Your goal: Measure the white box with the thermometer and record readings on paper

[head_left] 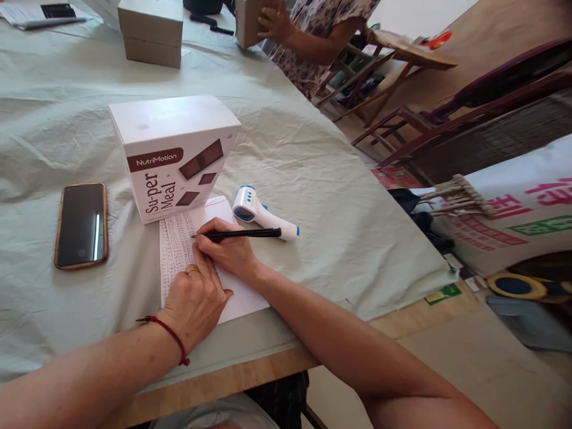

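My right hand (230,250) grips a black pen (250,233), its tip on a sheet of paper (245,301) with rows of small handwriting. My left hand (196,295), wearing a ring and a red cord bracelet, rests with fingers laid on the same sheet, just below the right hand. Beyond the paper stands a white box (174,122) printed "NutriMotion Su-per Meal", covering part of the paper's far edge. A white and blue handheld thermometer (261,214) lies just past the pen. To the left is a dark-screened phone (83,225) in a brown-edged case.
A pale cloth (313,196) covers the table, its wooden edge (259,369) nearest me. Farther back sit a brown box (151,36) and papers (40,15). Another person's hand (274,22) holds a box at the far side. Wooden chairs and a printed sack (513,208) stand right.
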The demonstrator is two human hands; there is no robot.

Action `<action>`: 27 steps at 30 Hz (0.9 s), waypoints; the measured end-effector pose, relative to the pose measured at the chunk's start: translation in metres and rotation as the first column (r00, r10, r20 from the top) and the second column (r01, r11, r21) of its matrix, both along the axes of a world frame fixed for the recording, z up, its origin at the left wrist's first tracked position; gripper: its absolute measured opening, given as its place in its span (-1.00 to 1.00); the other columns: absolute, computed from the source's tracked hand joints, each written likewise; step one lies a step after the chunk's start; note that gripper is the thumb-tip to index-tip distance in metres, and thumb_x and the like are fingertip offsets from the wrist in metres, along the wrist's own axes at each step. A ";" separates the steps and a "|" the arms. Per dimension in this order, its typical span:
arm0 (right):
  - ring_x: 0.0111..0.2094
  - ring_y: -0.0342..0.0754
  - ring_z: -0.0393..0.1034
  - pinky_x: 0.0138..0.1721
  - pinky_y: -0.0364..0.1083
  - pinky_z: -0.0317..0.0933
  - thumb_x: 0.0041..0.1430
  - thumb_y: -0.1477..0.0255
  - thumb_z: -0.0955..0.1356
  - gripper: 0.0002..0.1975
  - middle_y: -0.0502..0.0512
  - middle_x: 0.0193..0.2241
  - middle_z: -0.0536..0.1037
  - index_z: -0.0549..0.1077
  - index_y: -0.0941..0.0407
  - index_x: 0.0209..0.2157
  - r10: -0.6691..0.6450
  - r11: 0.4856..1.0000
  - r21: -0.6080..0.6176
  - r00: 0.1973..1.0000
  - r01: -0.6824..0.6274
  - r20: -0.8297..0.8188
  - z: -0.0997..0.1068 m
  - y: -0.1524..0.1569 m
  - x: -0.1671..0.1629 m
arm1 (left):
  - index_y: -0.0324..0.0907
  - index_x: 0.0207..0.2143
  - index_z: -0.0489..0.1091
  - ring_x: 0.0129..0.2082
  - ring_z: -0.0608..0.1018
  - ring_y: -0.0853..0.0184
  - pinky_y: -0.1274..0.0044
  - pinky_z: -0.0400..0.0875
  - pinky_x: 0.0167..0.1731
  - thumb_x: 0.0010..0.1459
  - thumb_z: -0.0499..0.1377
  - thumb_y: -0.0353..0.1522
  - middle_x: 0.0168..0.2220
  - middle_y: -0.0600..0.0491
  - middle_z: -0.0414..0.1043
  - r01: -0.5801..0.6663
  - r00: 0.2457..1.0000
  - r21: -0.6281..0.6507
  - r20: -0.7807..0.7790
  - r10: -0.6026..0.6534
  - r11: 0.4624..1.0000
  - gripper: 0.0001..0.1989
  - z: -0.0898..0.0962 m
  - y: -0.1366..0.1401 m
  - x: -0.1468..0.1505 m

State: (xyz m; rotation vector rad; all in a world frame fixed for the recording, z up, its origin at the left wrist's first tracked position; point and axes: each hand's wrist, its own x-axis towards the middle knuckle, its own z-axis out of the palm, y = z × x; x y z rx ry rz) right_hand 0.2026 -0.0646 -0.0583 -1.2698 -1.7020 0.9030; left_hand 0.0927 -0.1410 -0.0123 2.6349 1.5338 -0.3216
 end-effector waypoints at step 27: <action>-0.49 -0.12 0.36 -0.37 -0.10 0.34 0.01 0.44 0.31 -0.95 -0.04 -0.54 0.50 0.37 0.05 -0.50 -0.004 0.999 0.032 0.999 0.002 0.043 0.003 0.000 0.000 | -0.52 0.10 0.39 -0.32 0.57 0.08 0.41 0.45 -0.46 0.36 0.06 -0.18 -0.13 -0.44 0.53 -0.019 0.998 -0.008 0.057 0.019 1.000 -0.46 -0.001 0.000 0.000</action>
